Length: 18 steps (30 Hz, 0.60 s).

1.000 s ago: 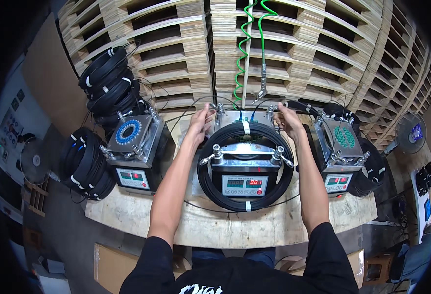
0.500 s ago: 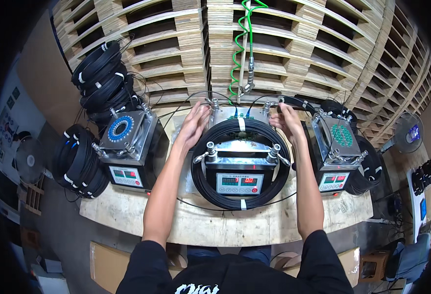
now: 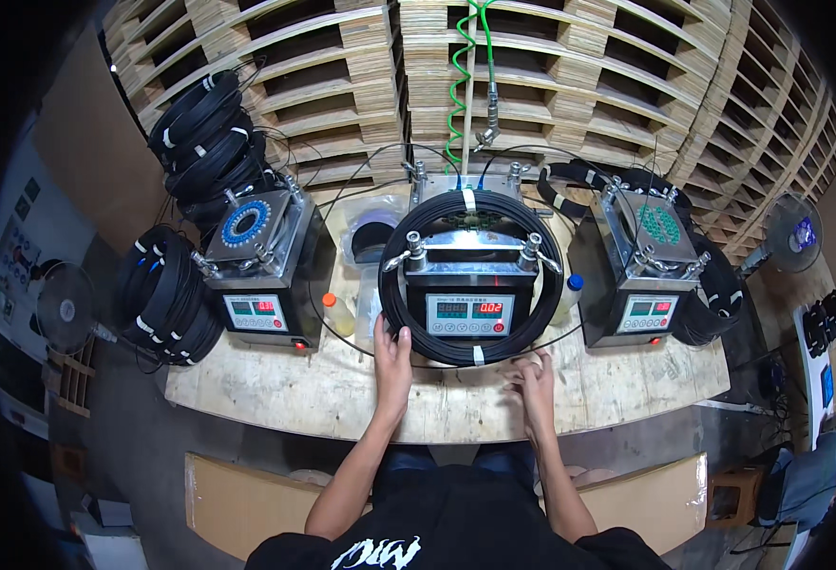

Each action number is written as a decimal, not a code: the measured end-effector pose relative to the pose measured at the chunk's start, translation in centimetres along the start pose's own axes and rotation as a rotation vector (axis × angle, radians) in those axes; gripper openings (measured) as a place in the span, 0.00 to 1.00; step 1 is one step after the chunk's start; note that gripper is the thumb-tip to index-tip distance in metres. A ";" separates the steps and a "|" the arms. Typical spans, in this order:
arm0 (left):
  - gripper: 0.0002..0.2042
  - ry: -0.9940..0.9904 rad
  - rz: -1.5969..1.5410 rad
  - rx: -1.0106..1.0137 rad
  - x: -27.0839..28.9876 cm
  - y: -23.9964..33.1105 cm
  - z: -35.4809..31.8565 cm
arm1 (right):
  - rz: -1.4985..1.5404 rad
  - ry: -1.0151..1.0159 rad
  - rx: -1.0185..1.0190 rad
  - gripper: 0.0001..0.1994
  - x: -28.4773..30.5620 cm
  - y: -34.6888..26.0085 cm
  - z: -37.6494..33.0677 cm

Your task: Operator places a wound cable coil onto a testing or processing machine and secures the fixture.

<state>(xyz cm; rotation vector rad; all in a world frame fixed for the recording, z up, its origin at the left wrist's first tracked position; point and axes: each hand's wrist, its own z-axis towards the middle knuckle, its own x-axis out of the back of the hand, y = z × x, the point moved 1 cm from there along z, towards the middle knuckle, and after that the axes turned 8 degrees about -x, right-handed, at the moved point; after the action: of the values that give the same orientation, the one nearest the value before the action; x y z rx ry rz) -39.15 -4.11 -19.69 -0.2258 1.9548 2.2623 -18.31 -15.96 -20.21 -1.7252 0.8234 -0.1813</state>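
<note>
Firstly, both bare hands are seen at the front part of a wooden desk. The left hand has its fingers stretched upward, with their tips at the lower left of a black cable coil; they seem to touch it, but they are not wrapped around it. The right hand is just below the lower right part of this coil, with its fingers half bent; I cannot tell whether it pinches the thin cable which passes there. In this view, the coil surrounds the control panel of the middle machine, and white bands bind it at the top and at the bottom.

To the left of the coil stands a bottle with an orange cap, and to the right a bottle with a blue cap. Farther to the sides are two similar machines: the left machine carries a ring of blue pieces, while the right machine carries green pieces. Beyond the left machine, more black coils are piled. At the back, a green spiral hose hangs before stacked wooden pallets
</note>
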 end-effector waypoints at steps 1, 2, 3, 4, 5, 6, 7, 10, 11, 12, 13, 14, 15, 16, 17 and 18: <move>0.27 -0.021 -0.013 -0.030 -0.2 -0.4 0.4 | 0.003 0.001 0.001 0.14 -0.1 0.0 0.6; 0.29 -0.066 0.015 -0.079 -0.1 -0.5 0.9 | -0.016 -0.059 0.018 0.15 -0.1 0.4 1.5; 0.29 -0.070 0.014 -0.082 0.0 0.2 1.1 | -0.035 -0.116 0.038 0.16 -0.3 0.0 2.1; 0.30 -0.142 0.022 -0.037 0.1 1.0 1.3 | -0.045 -0.095 0.004 0.16 0.0 -0.4 2.4; 0.31 -0.213 0.030 0.008 0.1 1.7 1.3 | -0.042 -0.095 0.008 0.16 0.4 -1.0 2.4; 0.31 -0.213 0.030 0.001 0.0 2.3 1.3 | -0.111 -0.070 -0.025 0.15 0.6 -1.7 2.3; 0.30 -0.181 0.023 -0.012 0.0 2.7 1.2 | -0.180 -0.044 -0.058 0.14 0.6 -2.3 2.1; 0.30 -0.125 -0.033 -0.056 0.5 2.9 2.2 | -0.125 0.285 0.222 0.15 2.4 -3.6 2.1; 0.31 -0.101 -0.080 -0.079 0.8 2.8 2.7 | -0.135 0.505 0.435 0.16 3.2 -4.0 2.4; 0.33 -0.152 -0.062 -0.099 0.9 2.6 3.5 | -0.133 0.503 0.438 0.16 2.7 -5.1 2.3; 0.33 -0.152 -0.061 -0.100 0.7 2.7 4.2 | -0.166 0.377 0.582 0.18 1.5 -7.3 1.7; 0.33 -0.139 -0.124 -0.096 0.4 3.0 5.0 | -0.199 0.251 0.722 0.20 0.4 -8.9 1.7; 0.32 -0.126 -0.186 -0.093 0.1 3.5 5.9 | -0.198 0.250 0.722 0.20 -0.5 -9.8 2.6; 0.34 -0.133 -0.169 -0.120 -0.1 4.1 6.9 | -0.247 0.182 0.686 0.24 -1.5 -10.8 3.6; 0.34 -0.131 -0.167 -0.120 -0.3 4.8 7.7 | -0.294 0.112 0.649 0.28 -2.3 -11.7 4.6; 0.35 -0.177 -0.145 -0.138 -0.7 5.8 8.6 | -0.294 0.111 0.654 0.28 -2.5 -12.2 6.5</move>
<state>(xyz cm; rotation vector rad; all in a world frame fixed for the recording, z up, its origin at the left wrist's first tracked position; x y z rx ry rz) -39.84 3.60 -12.68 -0.1701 1.6433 2.2412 -11.58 -8.14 -10.62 -1.2084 0.5026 -0.6729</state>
